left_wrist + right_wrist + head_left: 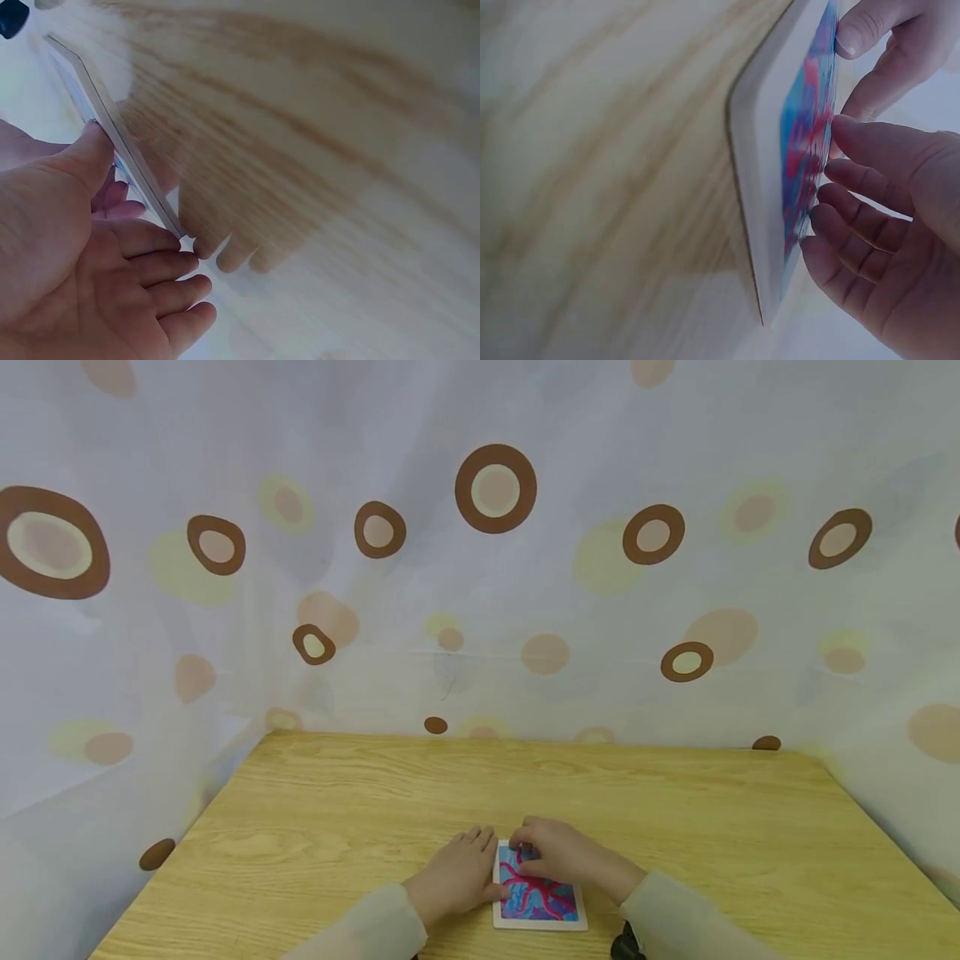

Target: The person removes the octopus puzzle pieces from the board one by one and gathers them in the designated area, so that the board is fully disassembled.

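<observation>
A flat picture board (536, 924) lies on the table, white-bordered, with a pink many-armed figure on blue and purple. My left hand (461, 874) is at the board's left side, its fingers extended along that edge. In the left wrist view its thumb (94, 150) rests over the board's rim, while the other fingers lie beside it. Over the upper part of the picture is my right hand (562, 852), fingers loosely bent. The right wrist view shows its thumb and fingertips at the picture surface (806, 142), spread apart, with nothing visible gripped between them.
The wood-grain table (337, 802) extends around the board on all sides. Behind it and at both sides hangs a pale sheet (450, 577) with brown rings and spots. A small black object (626, 943) shows beside the right sleeve (675, 914).
</observation>
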Action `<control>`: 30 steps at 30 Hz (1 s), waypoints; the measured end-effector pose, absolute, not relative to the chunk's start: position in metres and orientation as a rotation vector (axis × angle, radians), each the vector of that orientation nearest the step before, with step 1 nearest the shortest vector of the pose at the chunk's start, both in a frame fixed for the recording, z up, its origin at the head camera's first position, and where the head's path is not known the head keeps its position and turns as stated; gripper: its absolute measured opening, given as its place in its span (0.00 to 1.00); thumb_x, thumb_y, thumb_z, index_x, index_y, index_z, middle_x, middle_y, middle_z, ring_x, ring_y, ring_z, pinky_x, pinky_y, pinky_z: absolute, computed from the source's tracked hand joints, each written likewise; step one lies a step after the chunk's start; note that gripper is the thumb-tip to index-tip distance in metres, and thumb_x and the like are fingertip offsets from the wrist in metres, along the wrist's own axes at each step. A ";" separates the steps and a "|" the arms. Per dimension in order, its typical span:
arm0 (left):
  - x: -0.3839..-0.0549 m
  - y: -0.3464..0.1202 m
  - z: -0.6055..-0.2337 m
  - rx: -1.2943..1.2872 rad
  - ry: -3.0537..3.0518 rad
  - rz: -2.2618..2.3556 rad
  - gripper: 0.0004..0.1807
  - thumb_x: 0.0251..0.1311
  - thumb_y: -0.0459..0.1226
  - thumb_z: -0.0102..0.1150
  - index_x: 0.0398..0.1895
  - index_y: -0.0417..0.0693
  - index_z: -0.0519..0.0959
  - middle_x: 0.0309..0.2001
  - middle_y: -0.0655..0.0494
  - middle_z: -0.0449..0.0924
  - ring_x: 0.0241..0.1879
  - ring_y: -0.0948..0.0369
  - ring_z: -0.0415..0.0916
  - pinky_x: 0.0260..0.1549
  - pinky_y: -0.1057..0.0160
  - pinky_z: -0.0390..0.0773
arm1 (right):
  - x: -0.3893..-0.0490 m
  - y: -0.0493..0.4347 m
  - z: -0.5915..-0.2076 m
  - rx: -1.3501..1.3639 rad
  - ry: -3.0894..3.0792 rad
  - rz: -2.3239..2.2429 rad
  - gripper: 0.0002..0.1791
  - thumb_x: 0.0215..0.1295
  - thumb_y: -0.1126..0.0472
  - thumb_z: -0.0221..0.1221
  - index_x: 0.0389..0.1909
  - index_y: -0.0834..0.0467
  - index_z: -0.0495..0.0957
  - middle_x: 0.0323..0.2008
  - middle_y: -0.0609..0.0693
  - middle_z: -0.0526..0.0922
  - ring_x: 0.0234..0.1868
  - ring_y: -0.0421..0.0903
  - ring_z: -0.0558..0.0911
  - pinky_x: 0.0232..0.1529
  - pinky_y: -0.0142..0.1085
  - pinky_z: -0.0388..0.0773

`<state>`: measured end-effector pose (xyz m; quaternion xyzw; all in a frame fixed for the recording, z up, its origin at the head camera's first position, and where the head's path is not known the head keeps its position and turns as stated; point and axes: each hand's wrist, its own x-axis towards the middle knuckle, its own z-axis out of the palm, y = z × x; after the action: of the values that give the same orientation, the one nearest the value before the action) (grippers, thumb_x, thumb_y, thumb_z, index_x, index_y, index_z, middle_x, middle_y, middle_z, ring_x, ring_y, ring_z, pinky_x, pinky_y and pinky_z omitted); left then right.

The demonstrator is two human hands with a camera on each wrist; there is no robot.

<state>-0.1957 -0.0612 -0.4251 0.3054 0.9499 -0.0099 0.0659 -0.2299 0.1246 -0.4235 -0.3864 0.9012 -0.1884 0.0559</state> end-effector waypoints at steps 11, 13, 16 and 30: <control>-0.193 -0.061 -0.422 0.935 2.875 -0.073 0.41 0.59 0.59 0.48 0.65 0.37 0.63 0.64 0.45 0.62 0.64 0.53 0.58 0.60 0.58 0.60 | -0.229 0.121 -0.427 -1.109 2.722 -0.692 0.06 0.55 0.65 0.64 0.32 0.57 0.77 0.29 0.41 0.72 0.28 0.36 0.70 0.29 0.30 0.72; -0.194 -0.061 -0.422 0.939 2.879 -0.078 0.41 0.58 0.60 0.48 0.64 0.36 0.63 0.64 0.45 0.62 0.64 0.52 0.58 0.60 0.58 0.61 | -0.229 0.120 -0.427 -1.099 2.717 -0.707 0.06 0.54 0.65 0.64 0.32 0.57 0.77 0.30 0.42 0.72 0.29 0.37 0.71 0.30 0.30 0.73; -0.194 -0.061 -0.423 0.945 2.889 -0.102 0.41 0.59 0.60 0.48 0.64 0.36 0.63 0.64 0.45 0.63 0.63 0.53 0.58 0.60 0.59 0.61 | -0.228 0.119 -0.426 -1.087 2.726 -0.702 0.07 0.54 0.66 0.64 0.34 0.59 0.77 0.31 0.44 0.73 0.30 0.39 0.73 0.32 0.32 0.74; -0.192 -0.060 -0.420 0.931 2.880 -0.108 0.41 0.59 0.59 0.48 0.65 0.37 0.63 0.64 0.46 0.62 0.64 0.53 0.58 0.60 0.58 0.61 | -0.223 0.115 -0.420 -1.088 2.769 -0.645 0.09 0.53 0.66 0.64 0.36 0.64 0.81 0.30 0.46 0.76 0.30 0.40 0.76 0.33 0.32 0.76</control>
<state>-0.1920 -0.0605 -0.4203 0.3070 0.9494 -0.0356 0.0565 -0.2228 0.1147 -0.4204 -0.3569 0.9086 -0.2116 0.0488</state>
